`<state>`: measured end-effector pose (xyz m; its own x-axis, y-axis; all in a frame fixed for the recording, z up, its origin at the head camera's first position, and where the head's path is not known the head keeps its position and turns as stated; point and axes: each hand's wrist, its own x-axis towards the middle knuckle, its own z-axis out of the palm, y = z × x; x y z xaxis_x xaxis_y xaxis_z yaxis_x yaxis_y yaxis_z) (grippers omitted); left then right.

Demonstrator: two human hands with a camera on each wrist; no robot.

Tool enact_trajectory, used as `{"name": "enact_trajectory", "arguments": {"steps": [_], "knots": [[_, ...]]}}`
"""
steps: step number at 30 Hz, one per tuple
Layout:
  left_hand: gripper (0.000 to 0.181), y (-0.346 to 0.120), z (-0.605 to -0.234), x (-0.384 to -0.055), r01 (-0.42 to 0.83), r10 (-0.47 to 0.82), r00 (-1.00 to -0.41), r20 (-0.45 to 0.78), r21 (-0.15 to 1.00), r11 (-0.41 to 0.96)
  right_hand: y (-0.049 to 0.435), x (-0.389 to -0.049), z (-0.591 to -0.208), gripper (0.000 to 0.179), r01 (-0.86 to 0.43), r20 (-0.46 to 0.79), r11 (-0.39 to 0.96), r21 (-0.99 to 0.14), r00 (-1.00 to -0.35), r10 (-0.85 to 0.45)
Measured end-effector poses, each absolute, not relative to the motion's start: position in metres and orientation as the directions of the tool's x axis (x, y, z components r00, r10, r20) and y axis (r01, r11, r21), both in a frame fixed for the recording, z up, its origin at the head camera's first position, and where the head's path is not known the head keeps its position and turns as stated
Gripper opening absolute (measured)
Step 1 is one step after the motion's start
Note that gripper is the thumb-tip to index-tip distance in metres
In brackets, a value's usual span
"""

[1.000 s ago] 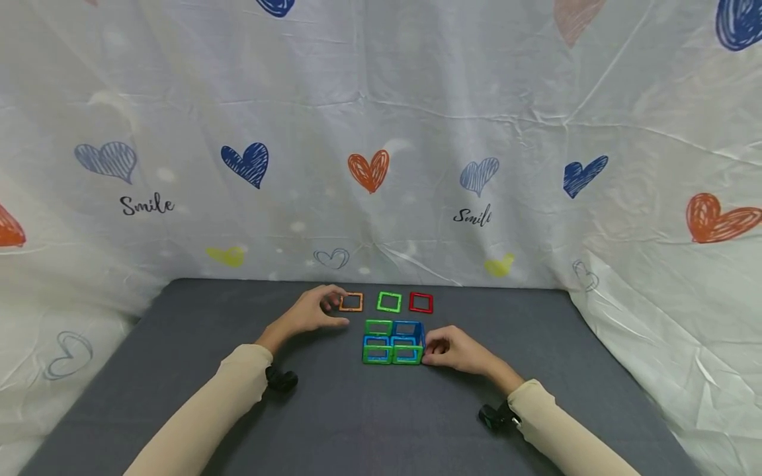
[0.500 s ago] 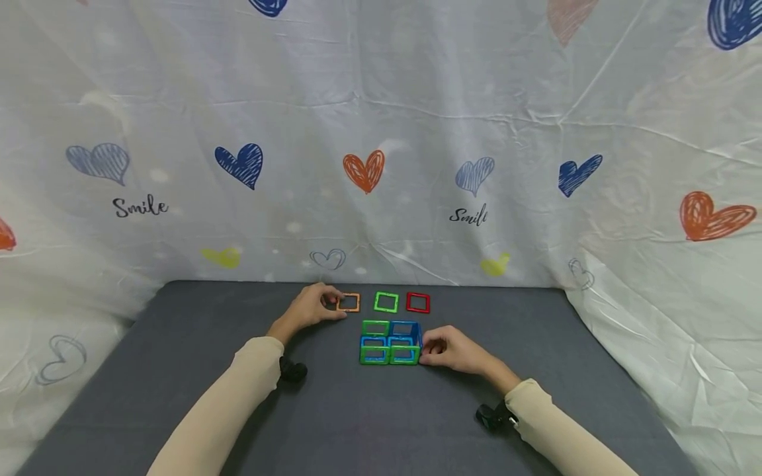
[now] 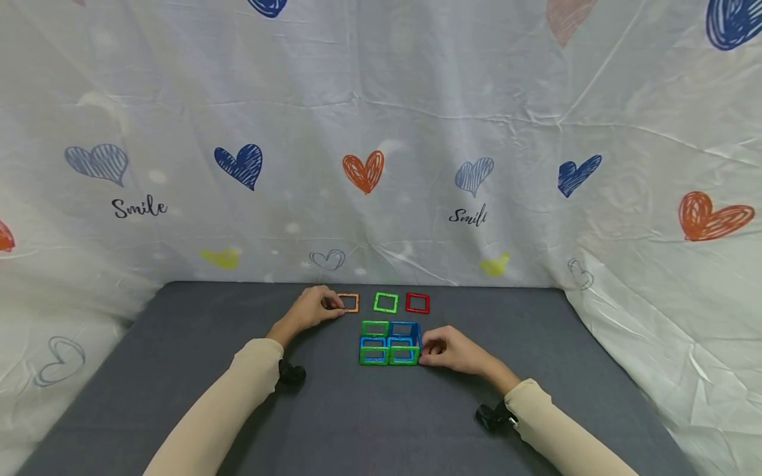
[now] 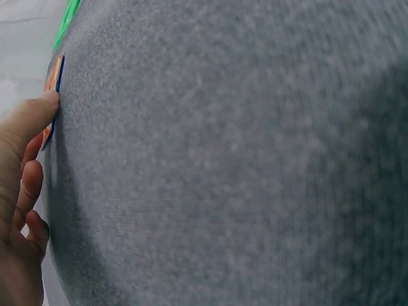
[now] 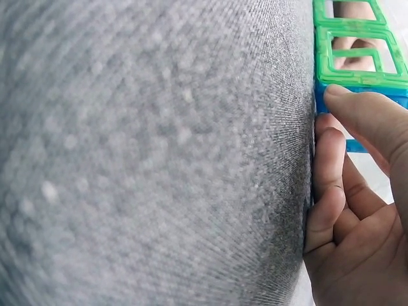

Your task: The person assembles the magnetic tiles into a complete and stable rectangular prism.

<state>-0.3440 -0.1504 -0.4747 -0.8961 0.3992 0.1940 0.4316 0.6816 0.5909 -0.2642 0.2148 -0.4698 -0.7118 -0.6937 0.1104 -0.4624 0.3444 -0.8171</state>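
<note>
An orange square magnetic tile (image 3: pixel 356 303) lies near the far table edge in the head view. My left hand (image 3: pixel 309 311) pinches its left side; in the left wrist view the thumb (image 4: pixel 39 115) presses the orange tile (image 4: pixel 53 73), with the other fingers curled behind. A box of green and blue magnetic tiles (image 3: pixel 389 356) stands mid-table. At its right side my right hand (image 3: pixel 457 350) holds the near corner. The right wrist view shows the thumb (image 5: pixel 363 105) against the blue side tile (image 5: pixel 324 101), beside the green front tile (image 5: pixel 325 54), its other fingers curled.
A light green square tile (image 3: pixel 385 303) and a red square tile (image 3: pixel 418 303) lie flat in a row right of the orange one. Behind the grey table (image 3: pixel 357 423) hangs a white curtain (image 3: pixel 411 139) printed with hearts.
My left hand has closed its thumb and fingers onto the orange tile's left side. The right hand stays at the box. The head view has shifted slightly.
</note>
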Motion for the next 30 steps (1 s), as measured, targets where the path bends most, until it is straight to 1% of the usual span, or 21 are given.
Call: {"name": "enact_trajectory", "arguments": {"steps": [8, 14, 25, 30], "knots": [[0.005, -0.15, -0.475, -0.341, 0.486, 0.437, -0.87, 0.229, 0.55, 0.679, 0.214, -0.264, -0.47, 0.006, -0.461, 0.11, 0.34, -0.82, -0.709, -0.697], [0.006, -0.154, -0.47, -0.34, 0.508, 0.441, -0.859, 0.261, 0.549, 0.664, 0.214, -0.264, -0.47, 0.007, -0.453, 0.106, 0.343, -0.823, -0.715, -0.691], [0.005, -0.176, -0.454, -0.328, 0.552, 0.461, -0.833, 0.305, 0.522, 0.651, 0.215, -0.264, -0.468, 0.006, -0.456, 0.098, 0.357, -0.815, -0.716, -0.691], [0.004, -0.188, -0.448, -0.322, 0.581, 0.454, -0.814, 0.363, 0.519, 0.627, 0.215, -0.264, -0.469, 0.006, -0.457, 0.1, 0.353, -0.817, -0.714, -0.692]]}}
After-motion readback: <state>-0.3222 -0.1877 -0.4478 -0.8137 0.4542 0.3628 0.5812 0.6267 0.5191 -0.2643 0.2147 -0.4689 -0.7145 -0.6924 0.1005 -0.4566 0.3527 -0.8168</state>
